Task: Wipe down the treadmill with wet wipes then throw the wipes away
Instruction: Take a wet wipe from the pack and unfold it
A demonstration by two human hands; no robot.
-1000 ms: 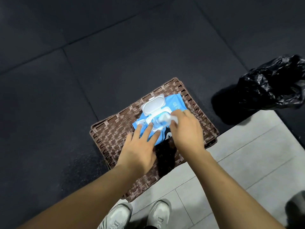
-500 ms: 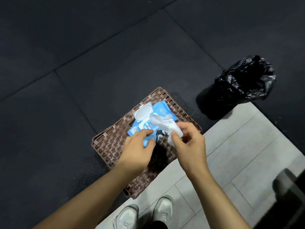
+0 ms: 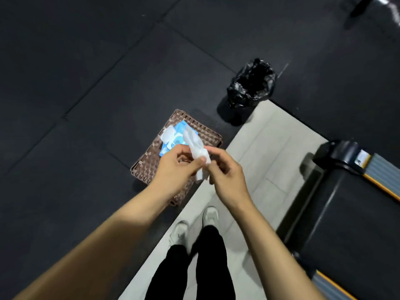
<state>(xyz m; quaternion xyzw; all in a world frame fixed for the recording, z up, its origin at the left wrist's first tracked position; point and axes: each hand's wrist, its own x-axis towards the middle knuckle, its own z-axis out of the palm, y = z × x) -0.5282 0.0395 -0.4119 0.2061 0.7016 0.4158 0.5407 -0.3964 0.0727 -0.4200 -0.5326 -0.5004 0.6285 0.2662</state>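
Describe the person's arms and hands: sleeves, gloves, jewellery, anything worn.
Both forearms are bare right up to the frame edge, so no sleeves show. The left hand and right hand wear no gloves, and no watch or bracelet shows at either wrist. Rings cannot be made out.

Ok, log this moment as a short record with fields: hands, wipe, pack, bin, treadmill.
left hand: pinches the wet wipe
right hand: pinches the same wipe
wet wipe: white, bunched, held between both hands
wipe pack: blue, lid flipped open, on the wicker basket
bin: black bag liner, on the dark floor
treadmill: at right, untouched
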